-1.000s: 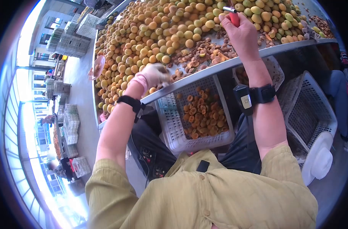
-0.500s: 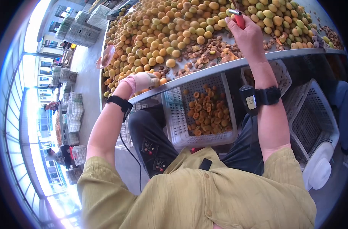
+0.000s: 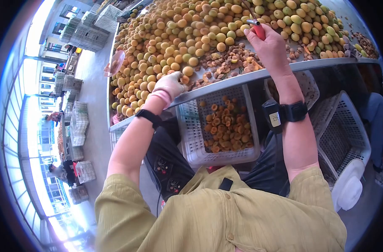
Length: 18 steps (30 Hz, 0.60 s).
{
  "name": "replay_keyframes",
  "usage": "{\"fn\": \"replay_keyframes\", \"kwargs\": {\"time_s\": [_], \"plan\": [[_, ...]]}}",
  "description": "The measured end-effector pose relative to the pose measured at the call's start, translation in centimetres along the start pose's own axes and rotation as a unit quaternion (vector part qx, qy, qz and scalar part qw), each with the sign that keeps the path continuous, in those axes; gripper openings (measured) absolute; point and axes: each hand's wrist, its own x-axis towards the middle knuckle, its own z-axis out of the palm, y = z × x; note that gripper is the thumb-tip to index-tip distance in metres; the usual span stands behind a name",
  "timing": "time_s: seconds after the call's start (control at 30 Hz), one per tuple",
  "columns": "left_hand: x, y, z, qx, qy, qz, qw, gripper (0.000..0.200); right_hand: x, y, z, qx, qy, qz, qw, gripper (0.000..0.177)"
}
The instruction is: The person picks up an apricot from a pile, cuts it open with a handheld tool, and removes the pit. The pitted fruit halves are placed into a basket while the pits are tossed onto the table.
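Observation:
My left hand [image 3: 169,85], in a pale glove, is closed around an apricot [image 3: 184,79] just above the table's metal edge. Bare, my right hand [image 3: 270,51] grips a red-handled tool [image 3: 259,32] with a silver collar and a thin, curved metal end whose exact kind I cannot make out. The tool is held over the table, apart from my left hand. A heap of whole apricots [image 3: 166,42] spreads behind both hands. Between them lies a pile of brown pits and scraps [image 3: 231,61].
Below the table edge [image 3: 225,82], a white plastic crate [image 3: 193,145] between my knees holds halved apricots [image 3: 229,126]. Another crate [image 3: 343,126] and a white hat [image 3: 349,185] are at the right. Stacked crates [image 3: 79,124] and people are farther off at left.
My left hand has moved right and slightly up along the table edge and now has an apricot in its fingers. My right hand and the tool have shifted slightly down and left.

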Motion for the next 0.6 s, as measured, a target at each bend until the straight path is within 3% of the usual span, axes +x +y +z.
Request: {"fn": "replay_keyframes", "kwargs": {"time_s": [0.17, 0.23, 0.27, 0.33, 0.4, 0.43, 0.5, 0.6], "plan": [[1.9, 0.0, 2.2, 0.028, 0.049, -0.014, 0.998, 0.043, -0.1, 0.4, 0.4, -0.002, -0.014, -0.004, 1.0, 0.028], [2.0, -0.1, 2.2, -0.103, 0.032, -0.011, 0.994, 0.042, -0.4, 0.1, 0.8, 0.022, -0.011, -0.003, 1.0, 0.03], [2.6, -1.0, 3.1, -0.152, 0.083, 0.021, 0.985, 0.038, -0.3, 0.3, 1.2, 0.026, -0.015, 0.002, 1.0, 0.032], [2.5, -0.3, 2.9, -0.37, 0.087, 0.035, 0.924, 0.036, -0.6, 0.2, 1.9, 0.065, -0.052, 0.035, 0.996, 0.033], [2.6, 0.6, 2.2, -0.543, 0.06, 0.089, 0.833, 0.042, -1.2, -1.0, 2.3, 0.112, -0.142, 0.099, 0.979, 0.035], [1.4, 2.6, 0.8, -0.641, 0.033, 0.079, 0.763, 0.041, -1.3, -0.7, 2.7, 0.115, -0.195, 0.107, 0.968, 0.033], [1.6, 4.0, 0.2, -0.707, 0.018, 0.085, 0.702, 0.039, -2.3, -0.7, 4.1, 0.121, -0.183, 0.088, 0.972, 0.031], [1.4, 5.7, -1.1, -0.754, -0.022, 0.096, 0.65, 0.038, -2.5, -1.0, 4.6, 0.157, -0.21, 0.126, 0.957, 0.034]]}}
